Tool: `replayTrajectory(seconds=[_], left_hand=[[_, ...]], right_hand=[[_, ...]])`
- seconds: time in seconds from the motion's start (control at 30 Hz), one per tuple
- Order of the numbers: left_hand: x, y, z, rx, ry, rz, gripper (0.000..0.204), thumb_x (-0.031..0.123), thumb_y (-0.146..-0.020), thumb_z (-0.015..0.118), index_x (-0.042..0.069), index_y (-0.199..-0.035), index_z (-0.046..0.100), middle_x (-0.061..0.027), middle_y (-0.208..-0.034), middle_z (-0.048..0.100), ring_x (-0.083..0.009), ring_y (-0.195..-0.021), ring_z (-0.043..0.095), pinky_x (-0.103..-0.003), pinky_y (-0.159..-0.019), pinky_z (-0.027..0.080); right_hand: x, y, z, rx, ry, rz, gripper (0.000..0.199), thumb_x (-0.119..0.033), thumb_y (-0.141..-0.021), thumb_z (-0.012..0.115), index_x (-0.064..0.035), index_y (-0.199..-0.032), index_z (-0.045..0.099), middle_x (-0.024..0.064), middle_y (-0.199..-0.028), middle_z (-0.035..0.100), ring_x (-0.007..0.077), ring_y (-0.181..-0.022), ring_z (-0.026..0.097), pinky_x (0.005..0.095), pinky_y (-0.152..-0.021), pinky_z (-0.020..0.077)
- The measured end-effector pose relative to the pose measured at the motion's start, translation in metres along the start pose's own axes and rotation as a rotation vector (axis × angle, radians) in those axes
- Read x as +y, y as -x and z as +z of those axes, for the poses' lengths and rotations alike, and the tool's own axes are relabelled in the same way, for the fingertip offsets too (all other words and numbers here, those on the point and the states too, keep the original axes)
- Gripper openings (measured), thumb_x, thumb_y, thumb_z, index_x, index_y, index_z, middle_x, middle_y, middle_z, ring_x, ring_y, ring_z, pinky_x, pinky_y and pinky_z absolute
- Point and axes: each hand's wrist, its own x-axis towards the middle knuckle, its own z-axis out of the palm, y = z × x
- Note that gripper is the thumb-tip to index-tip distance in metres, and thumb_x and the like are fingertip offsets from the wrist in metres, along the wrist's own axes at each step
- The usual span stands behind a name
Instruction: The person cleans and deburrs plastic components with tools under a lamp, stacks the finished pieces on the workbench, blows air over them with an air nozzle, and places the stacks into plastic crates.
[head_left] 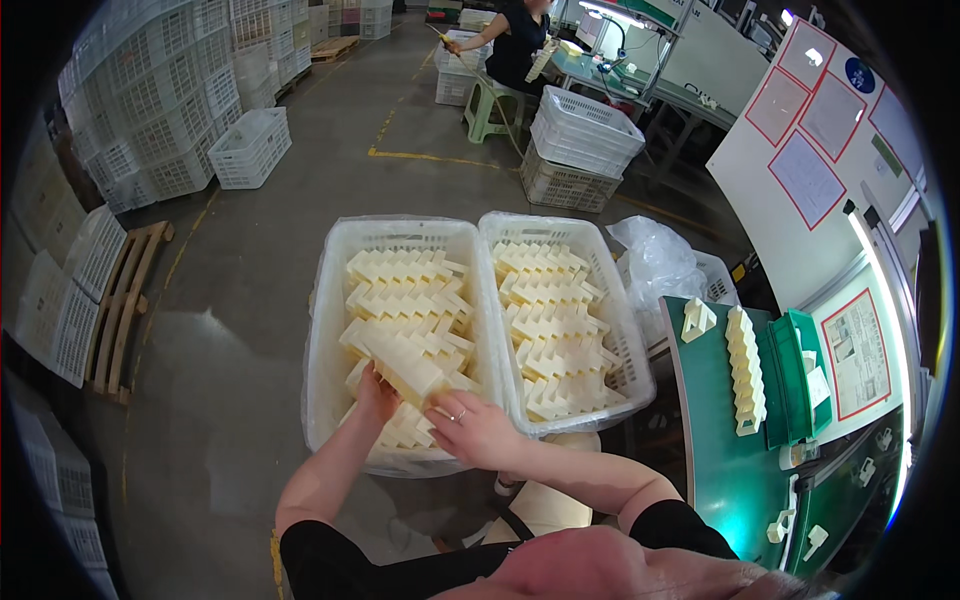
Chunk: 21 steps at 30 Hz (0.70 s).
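Note:
Between my two hands is a stack of cream plastic parts [403, 366], held at a tilt over the left white basket [318, 350]. My left hand [376, 393] grips its left side, with the fingers partly hidden behind it. At the near right end, my right hand [474, 428], a ring on one finger, closes on the same stack. Below lie several zigzag rows of like cream parts [405, 268] in the plastic-lined basket. A second lined basket [632, 385] stands against it on the right, holding more such rows [555, 312].
On the right, a green worktop [715, 420] carries a row of cream parts [745, 370], loose pieces and a green bin [795, 370]. Clear plastic film [655, 262] bulges behind it. Stacked crates [160, 90] and a wooden pallet [128, 310] stand left. A seated co-worker [518, 45] is ahead.

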Motion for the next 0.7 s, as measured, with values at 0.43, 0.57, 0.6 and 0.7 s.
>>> replayTrajectory(seconds=[0.43,0.57,0.6,0.7], left_hand=[[0.057,-0.083,-0.007,0.064,-0.088,0.005,0.043,0.042,-0.1,0.042,0.009,-0.127,0.05,-0.0101,-0.124,0.057,-0.025,-0.115,0.057,-0.042,-0.099,0.048],[0.071,-0.092,0.007,0.123,-0.158,0.006,0.043,0.041,-0.099,0.046,0.009,-0.127,0.05,-0.0111,-0.125,0.055,-0.025,-0.115,0.056,-0.043,-0.1,0.046],[0.074,-0.094,0.009,0.113,-0.179,0.002,0.043,0.04,-0.098,0.047,0.009,-0.129,0.049,-0.0114,-0.125,0.055,-0.0247,-0.114,0.056,-0.042,-0.1,0.046],[0.088,-0.1,0.011,0.088,-0.225,0.001,0.045,0.039,-0.097,0.05,0.008,-0.13,0.049,-0.0113,-0.124,0.055,-0.0234,-0.112,0.056,-0.04,-0.1,0.046]], right_hand=[[0.066,-0.027,0.043,0.051,0.179,0.22,0.034,-0.02,-0.078,0.07,-0.0127,-0.111,0.063,0.0092,-0.115,0.059,0.0294,-0.104,0.057,0.0416,-0.088,0.0448],[0.095,-0.018,0.066,0.075,0.145,0.326,0.033,-0.014,-0.078,0.069,-0.0087,-0.109,0.06,0.0095,-0.116,0.06,0.0289,-0.105,0.058,0.0424,-0.089,0.0448],[0.101,-0.017,0.072,0.083,0.137,0.352,0.034,-0.012,-0.078,0.069,-0.0072,-0.11,0.059,0.0095,-0.116,0.061,0.0291,-0.104,0.058,0.0425,-0.089,0.0448],[0.121,-0.015,0.098,0.108,0.067,0.43,0.03,-0.007,-0.08,0.065,-0.0043,-0.109,0.057,0.0123,-0.113,0.062,0.0327,-0.102,0.058,0.0436,-0.088,0.0457]])
